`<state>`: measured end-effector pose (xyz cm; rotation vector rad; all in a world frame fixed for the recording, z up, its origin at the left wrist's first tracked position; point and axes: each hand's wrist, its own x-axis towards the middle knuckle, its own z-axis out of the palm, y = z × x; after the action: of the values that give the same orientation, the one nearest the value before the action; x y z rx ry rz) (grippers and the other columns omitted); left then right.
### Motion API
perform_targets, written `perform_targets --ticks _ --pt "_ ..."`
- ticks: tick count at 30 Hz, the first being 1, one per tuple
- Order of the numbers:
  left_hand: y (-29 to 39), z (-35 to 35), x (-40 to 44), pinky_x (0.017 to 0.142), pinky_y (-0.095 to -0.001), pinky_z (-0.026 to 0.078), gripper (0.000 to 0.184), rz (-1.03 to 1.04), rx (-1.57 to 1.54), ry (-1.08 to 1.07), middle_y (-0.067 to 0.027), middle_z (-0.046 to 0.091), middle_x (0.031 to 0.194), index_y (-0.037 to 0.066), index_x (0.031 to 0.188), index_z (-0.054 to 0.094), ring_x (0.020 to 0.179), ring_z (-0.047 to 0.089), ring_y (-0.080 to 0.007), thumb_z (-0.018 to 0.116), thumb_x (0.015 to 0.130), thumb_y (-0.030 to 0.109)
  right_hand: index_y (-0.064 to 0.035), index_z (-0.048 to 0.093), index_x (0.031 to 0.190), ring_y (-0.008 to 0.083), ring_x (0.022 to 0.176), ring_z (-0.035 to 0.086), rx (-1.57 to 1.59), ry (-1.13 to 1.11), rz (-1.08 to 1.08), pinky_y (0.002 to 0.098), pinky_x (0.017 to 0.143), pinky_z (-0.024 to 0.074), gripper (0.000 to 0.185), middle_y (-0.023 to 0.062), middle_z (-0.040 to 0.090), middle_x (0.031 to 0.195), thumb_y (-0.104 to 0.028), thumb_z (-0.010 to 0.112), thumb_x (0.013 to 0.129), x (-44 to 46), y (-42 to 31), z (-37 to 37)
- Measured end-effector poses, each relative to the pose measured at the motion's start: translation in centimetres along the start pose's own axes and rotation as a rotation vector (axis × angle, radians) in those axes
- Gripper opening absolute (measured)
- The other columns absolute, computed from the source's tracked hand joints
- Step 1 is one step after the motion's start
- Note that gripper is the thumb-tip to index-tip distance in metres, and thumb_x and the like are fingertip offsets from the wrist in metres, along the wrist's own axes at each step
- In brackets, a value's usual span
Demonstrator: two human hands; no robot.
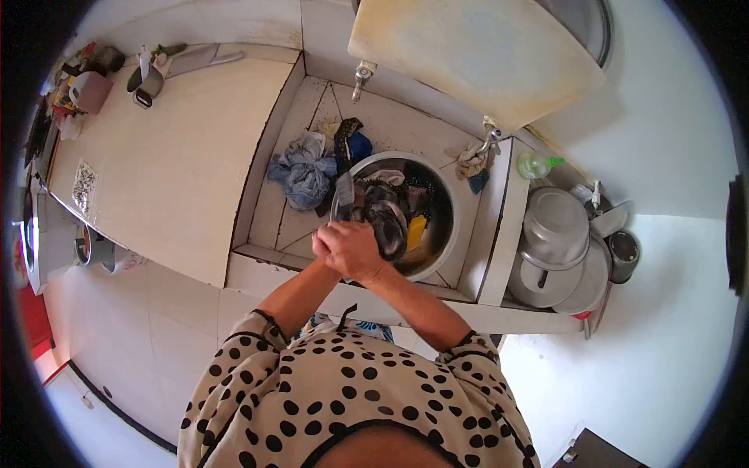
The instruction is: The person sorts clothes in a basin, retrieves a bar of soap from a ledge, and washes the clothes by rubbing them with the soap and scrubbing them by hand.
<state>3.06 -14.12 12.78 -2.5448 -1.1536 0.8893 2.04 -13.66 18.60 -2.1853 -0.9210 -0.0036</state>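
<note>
My right hand [357,251] is closed, fingers curled, over the near left rim of a metal basin [451,222]. Beneath and beside it lies my left hand [321,243], mostly covered, so its grip is hard to read. A clear, shiny piece [346,191] that looks like plastic rises just beyond the hands along the basin's left side; whether they hold it is not plain. Inside the basin are a dark glossy rounded item [388,228], a yellow piece [417,232] and several dark and pale items in murky water.
The basin stands in a tiled sink [285,148] with a crumpled blue plastic bag [303,173] at left and a rag [470,161] at right. Two taps, one a metal tap [363,76], overhang it. Pot lids [555,226] and a green bottle [537,164] stand on the right ledge.
</note>
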Motion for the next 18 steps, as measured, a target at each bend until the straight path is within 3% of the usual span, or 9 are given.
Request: perform_targets --ticks 3,5,7,10,13,14,15,17,18 --pt "-6.3 -2.0 1.0 0.091 -0.0333 0.047 0.045 0.075 -1.363 -0.774 -0.0067 0.062 0.112 0.015 0.119 0.055 0.102 0.06 -0.0212 0.029 0.098 0.045 -0.013 0.06 0.073 0.0284 0.06 0.063 -0.04 0.123 0.248 0.0408 0.053 0.0484 0.012 0.0063 0.062 0.065 -0.023 0.066 0.072 -0.6 3.4 1.4" --pt "-5.4 3.1 3.4 0.094 -0.0317 0.045 0.046 0.192 -1.957 -1.367 -0.0049 0.058 0.122 0.013 0.125 0.053 0.108 0.056 -0.019 0.027 0.099 0.042 -0.011 0.064 0.075 0.0336 0.059 0.061 -0.253 0.136 0.516 0.0402 0.053 0.0482 0.014 0.0146 0.062 0.068 -0.024 0.066 0.079 -0.1 7.3 -0.1" --pt "-2.2 9.4 5.3 0.086 -0.0358 0.048 0.05 0.417 -2.008 -1.029 -0.0037 0.06 0.114 0.013 0.128 0.051 0.101 0.059 -0.0191 0.032 0.098 0.048 -0.0074 0.064 0.079 0.0331 0.066 0.062 -0.008 0.119 0.536 0.0384 0.06 0.0485 0.02 0.015 0.064 0.075 -0.027 0.066 0.081 -0.4 7.0 -1.5" --pt "-3.2 7.9 5.5 0.087 -0.03 0.045 0.043 0.63 -1.914 -0.888 -0.0036 0.061 0.107 0.008 0.121 0.055 0.096 0.056 -0.017 0.03 0.1 0.036 -0.0028 0.064 0.083 0.0286 0.076 0.063 0.05 0.178 0.313 0.0351 0.069 0.0474 0.023 0.0136 0.067 0.084 -0.026 0.064 0.083 -1.5 7.0 -1.9" --pt "-1.0 14.1 11.9 0.082 -0.0341 0.051 0.045 0.692 -1.592 -0.982 -0.0056 0.061 0.112 0.011 0.127 0.051 0.098 0.06 -0.0181 0.036 0.099 0.042 -0.0015 0.064 0.084 0.023 0.08 0.062 0.397 0.209 0.596 0.0328 0.074 0.0458 0.019 0.0112 0.066 0.085 -0.021 0.063 0.085 -3.0 6.1 -1.8" --pt "-3.2 9.7 9.6 0.085 -0.0331 0.048 0.037 0.606 -1.726 -1.136 -0.0075 0.062 0.106 0.01 0.117 0.056 0.095 0.059 -0.0196 0.036 0.098 0.035 -0.0025 0.064 0.082 0.0195 0.078 0.061 0.391 0.37 0.593 0.0311 0.072 0.0454 0.014 0.0107 0.062 0.081 -0.017 0.065 0.084 -4.0 6.3 -0.5" --pt "-5.7 4.8 7.0 0.087 -0.0321 0.046 0.033 0.497 -1.85 -1.288 -0.0095 0.062 0.101 0.01 0.106 0.062 0.091 0.058 -0.0211 0.037 0.097 0.028 -0.0028 0.063 0.082 0.023 0.077 0.06 0.316 0.431 0.548 0.0326 0.071 0.0459 0.014 0.0109 0.06 0.08 -0.016 0.064 0.083 -4.4 5.3 -0.1" --pt "-8.9 -1.0 5.6 0.09 -0.033 0.046 0.03 0.293 -1.891 -1.67 -0.0101 0.063 0.102 0.011 0.104 0.062 0.093 0.06 -0.0231 0.039 0.096 0.028 -0.0035 0.06 0.084 0.0299 0.075 0.059 0.162 0.553 0.456 0.0356 0.069 0.047 0.013 0.0114 0.056 0.078 -0.016 0.063 0.081 -4.4 2.3 -0.1" --pt "-7.4 2.0 7.2 0.093 -0.0349 0.046 0.024 0.606 -2.114 -1.853 -0.0097 0.065 0.103 0.014 0.104 0.062 0.095 0.061 -0.0263 0.046 0.092 0.027 -0.0057 0.06 0.083 0.0294 0.072 0.059 0.119 0.433 0.365 0.036 0.065 0.0477 0.011 0.0101 0.057 0.078 -0.015 0.064 0.081 -4.2 0.8 0.0"
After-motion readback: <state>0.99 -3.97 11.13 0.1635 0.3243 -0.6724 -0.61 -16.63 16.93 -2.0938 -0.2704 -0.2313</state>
